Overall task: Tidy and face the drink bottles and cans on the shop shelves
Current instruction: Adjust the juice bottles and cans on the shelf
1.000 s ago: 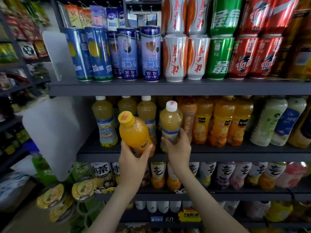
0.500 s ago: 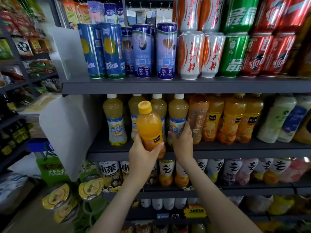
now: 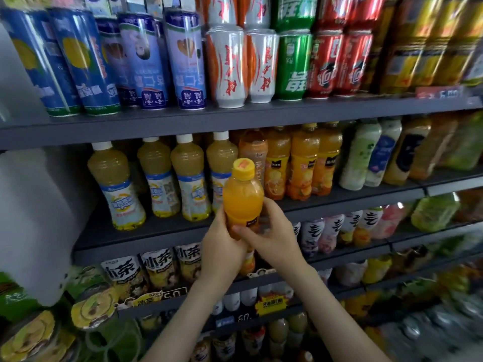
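Both hands grip one smooth plastic orange juice bottle (image 3: 243,197), round yellow cap (image 3: 243,166), upright, near side of the middle shelf (image 3: 146,237): left hand (image 3: 220,246) wrapped round its base, right hand (image 3: 274,237) pinching the lower label. Matte dark grey shelving; glossy cans (image 3: 227,69) above.

Both bare forearms reach up from the bottom edge, angling in toward each other. Left hand (image 3: 222,248) wraps the lower part of the orange bottle (image 3: 243,197) from the left. Right hand (image 3: 275,235) curls in from the right, fingertips across the bottle's front, close against the left hand.
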